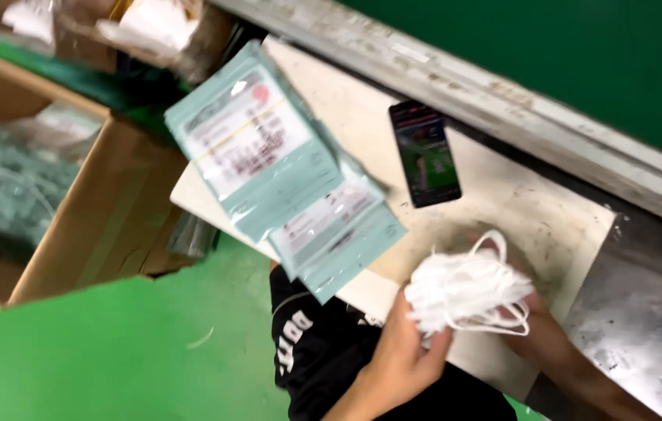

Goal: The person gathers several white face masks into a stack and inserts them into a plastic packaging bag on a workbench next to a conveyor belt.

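Note:
A stack of white face masks (463,290) with loose ear loops is held over the near edge of a worn white board (534,210). My left hand (407,349) grips the stack from the near left side. My right hand (540,331) supports it from underneath on the right, mostly hidden by the masks. To the left on the board lie two piles of pale green and white flat pouches (257,144), the lower pile (338,232) overhanging the board's edge.
A dark phone (424,153) with a lit screen lies on the board behind the masks. A cardboard box (101,218) holding bagged green items stands at left on the green floor (112,351). A metal rail (502,101) runs behind the board.

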